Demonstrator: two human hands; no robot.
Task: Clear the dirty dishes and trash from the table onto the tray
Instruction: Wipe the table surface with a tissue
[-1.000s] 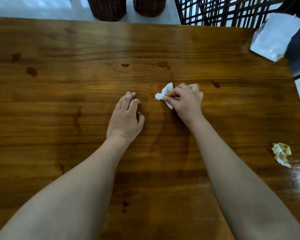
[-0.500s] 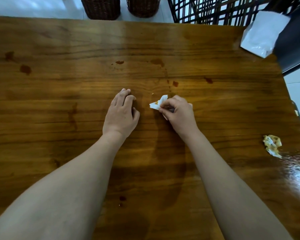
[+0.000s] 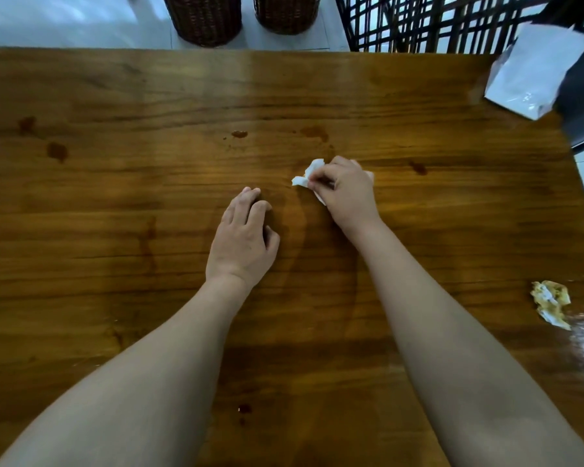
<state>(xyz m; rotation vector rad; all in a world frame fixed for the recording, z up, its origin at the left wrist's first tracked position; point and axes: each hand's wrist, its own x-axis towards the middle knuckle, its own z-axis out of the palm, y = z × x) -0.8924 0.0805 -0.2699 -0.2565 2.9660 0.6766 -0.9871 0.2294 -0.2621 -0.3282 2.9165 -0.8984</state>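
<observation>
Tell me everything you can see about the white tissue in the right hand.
The tissue is a small crumpled wad of thin white paper, with a faint orange mark near its left tip. The right hand grips it with curled fingers and hides most of it. Corners stick out to the left, below the fingers and on the hand's right side. It sits near the middle of the wooden table, apparently pressed against the surface.
</observation>
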